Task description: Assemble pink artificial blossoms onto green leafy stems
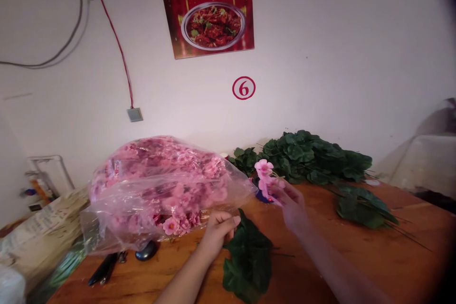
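My left hand (220,230) is closed at the top end of a green leaf bunch (247,259), which hangs down over the wooden table (299,270). Pink flowers (265,178) are pinched in the fingers of my right hand (292,202), raised above the table to the right of my left hand. Beyond my left hand, a clear plastic bag (160,185) full of pink blossoms lies on its side, with several flowers showing at its lower edge.
A large heap of green leaves (309,154) lies along the wall, with a smaller bunch (363,206) nearer at right. A black round object (146,250) and a dark long item (103,269) sit at front left. Stacked sacks (42,228) stand beyond the left edge.
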`<state>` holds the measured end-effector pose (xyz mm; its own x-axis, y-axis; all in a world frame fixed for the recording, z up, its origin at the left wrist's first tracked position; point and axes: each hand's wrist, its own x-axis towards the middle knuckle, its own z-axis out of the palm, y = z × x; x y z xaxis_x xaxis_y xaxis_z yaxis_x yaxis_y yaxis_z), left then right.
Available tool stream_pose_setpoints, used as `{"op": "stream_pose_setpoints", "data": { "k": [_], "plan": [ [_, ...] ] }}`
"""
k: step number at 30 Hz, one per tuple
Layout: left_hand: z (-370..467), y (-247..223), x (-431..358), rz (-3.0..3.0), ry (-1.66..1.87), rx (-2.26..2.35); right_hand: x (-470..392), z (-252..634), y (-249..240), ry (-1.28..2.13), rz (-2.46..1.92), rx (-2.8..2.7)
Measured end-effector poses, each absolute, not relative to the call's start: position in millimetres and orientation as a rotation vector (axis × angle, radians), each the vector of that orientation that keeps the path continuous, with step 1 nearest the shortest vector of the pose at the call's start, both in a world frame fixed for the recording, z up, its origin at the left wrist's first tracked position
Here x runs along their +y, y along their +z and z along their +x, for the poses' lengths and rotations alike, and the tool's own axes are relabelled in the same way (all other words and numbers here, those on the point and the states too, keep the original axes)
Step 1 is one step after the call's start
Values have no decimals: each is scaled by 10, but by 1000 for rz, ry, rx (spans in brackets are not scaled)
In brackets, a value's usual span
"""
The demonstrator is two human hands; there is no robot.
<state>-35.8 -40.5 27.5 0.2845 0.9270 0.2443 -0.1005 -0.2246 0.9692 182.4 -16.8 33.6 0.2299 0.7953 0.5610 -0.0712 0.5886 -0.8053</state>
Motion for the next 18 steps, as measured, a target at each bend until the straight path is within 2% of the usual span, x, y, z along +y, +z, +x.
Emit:
{"op": "stream_pose_setpoints", "data": {
  "k": [4, 6, 11, 14, 18],
  "plan": [
    [-392, 381, -568, 1744, 1422, 816, -165, 1858, 355, 607, -794, -1169],
    [-380, 453, -687, 2082, 1322, 732, -183, 1848, 376, 482, -857, -1190],
    [-207, 541, -867, 2641, 743, 582, -191, 1841, 396, 196, -1015, -1268],
    [-138, 462, -804, 2675, 695, 729, -185, 1844, 397, 158, -1065, -1297],
    [-179, 297, -631, 2636, 806, 816, -193, 1839, 405, 131, -1076, -1329]
  ]
}}
